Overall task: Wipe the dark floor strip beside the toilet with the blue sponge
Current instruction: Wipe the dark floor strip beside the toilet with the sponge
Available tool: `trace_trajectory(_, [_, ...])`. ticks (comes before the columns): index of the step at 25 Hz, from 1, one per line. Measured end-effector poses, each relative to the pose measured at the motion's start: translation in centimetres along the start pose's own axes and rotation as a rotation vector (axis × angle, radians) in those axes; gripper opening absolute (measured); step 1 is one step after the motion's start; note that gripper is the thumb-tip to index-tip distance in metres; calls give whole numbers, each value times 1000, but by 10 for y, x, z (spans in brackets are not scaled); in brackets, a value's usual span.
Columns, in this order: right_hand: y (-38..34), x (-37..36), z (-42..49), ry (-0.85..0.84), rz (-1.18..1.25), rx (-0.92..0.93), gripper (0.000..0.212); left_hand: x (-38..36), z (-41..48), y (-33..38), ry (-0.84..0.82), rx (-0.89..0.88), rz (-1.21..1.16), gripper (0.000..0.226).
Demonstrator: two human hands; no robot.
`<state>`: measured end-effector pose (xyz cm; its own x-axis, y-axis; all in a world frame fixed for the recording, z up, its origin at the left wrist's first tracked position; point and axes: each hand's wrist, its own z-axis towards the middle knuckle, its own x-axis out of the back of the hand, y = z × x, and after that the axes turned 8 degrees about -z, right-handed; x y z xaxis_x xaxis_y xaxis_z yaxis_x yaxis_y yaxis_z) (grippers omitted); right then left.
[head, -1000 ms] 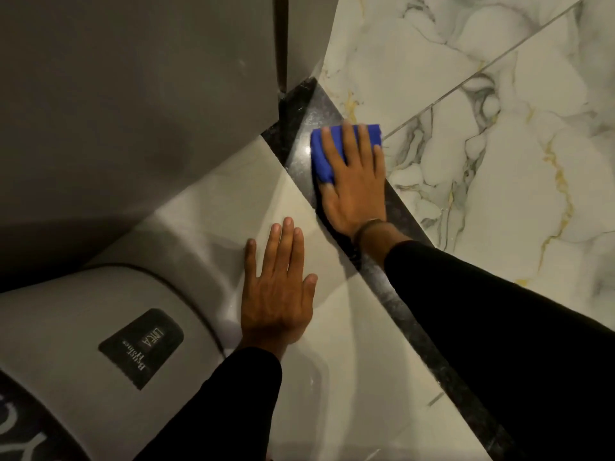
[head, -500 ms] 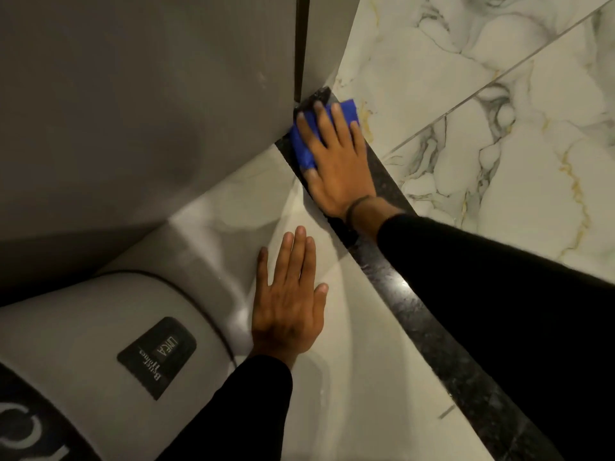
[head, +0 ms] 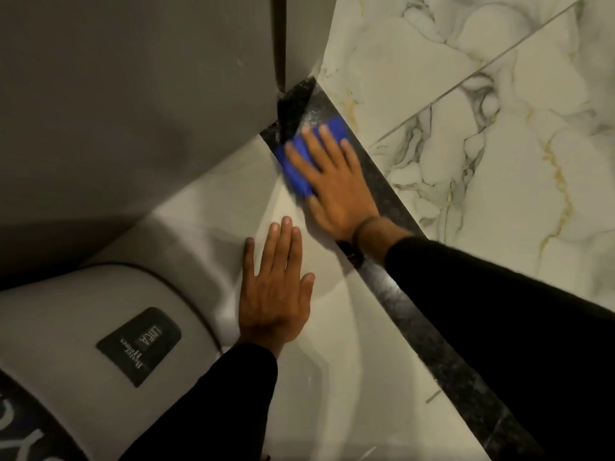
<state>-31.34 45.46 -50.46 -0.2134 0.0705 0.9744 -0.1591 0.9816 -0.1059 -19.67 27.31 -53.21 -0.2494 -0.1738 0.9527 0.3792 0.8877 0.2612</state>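
Note:
A dark speckled floor strip runs diagonally from the grey wall corner at top centre down to the lower right. My right hand lies flat on the blue sponge and presses it onto the strip a little below the corner. The sponge shows beside and between my fingers; most of it is under the palm. My left hand rests flat on the pale tile left of the strip, fingers spread, holding nothing. The strip's far end looks wet and shiny.
A grey wall with a vertical seam fills the upper left. At the lower left sits a pale rounded object, apparently the toilet, bearing a dark label. White marble tiles with grey and gold veins lie right of the strip.
My right hand pushed the sponge up the strip to the wall corner, then drew it back down a little. My left hand has stayed flat on the pale tile.

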Motion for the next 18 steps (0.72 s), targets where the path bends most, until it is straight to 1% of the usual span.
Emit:
trace_trajectory(2, [13,-11,-70,-41,-18,127,73,1,0,0,3,-3,-17,81])
trace_trajectory(4, [41,-10,-119,-73,0,125,76,2,0,1,-4,2,-5,81])
trace_trajectory(6, [58,-8,-108,-60,6,67,74,1,1,2,-19,12,38,81])
trace_trajectory(8, [46,-4,-58,-11,20,-40,71,0,1,1,-36,25,58,81])
trace_trajectory(10, [22,2,-13,23,34,-116,74,0,2,1,-36,26,53,80])
trace_trajectory(11, [12,0,-7,31,35,-115,76,-1,3,1,-31,25,47,80])
trace_trajectory(12, [8,-6,-15,36,13,-69,76,-1,3,0,-21,24,38,80])
trace_trajectory(14, [7,-25,-75,35,-19,47,71,-1,1,-1,12,17,12,77])
trace_trajectory(15, [14,-33,-118,22,-12,71,71,-2,0,-1,31,8,2,75])
trace_trajectory(17, [39,-41,-192,1,25,60,74,-3,-3,-3,72,-2,-8,72])
trace_trajectory(18, [55,-41,-208,6,34,16,75,-4,-4,-3,97,-12,-7,72])
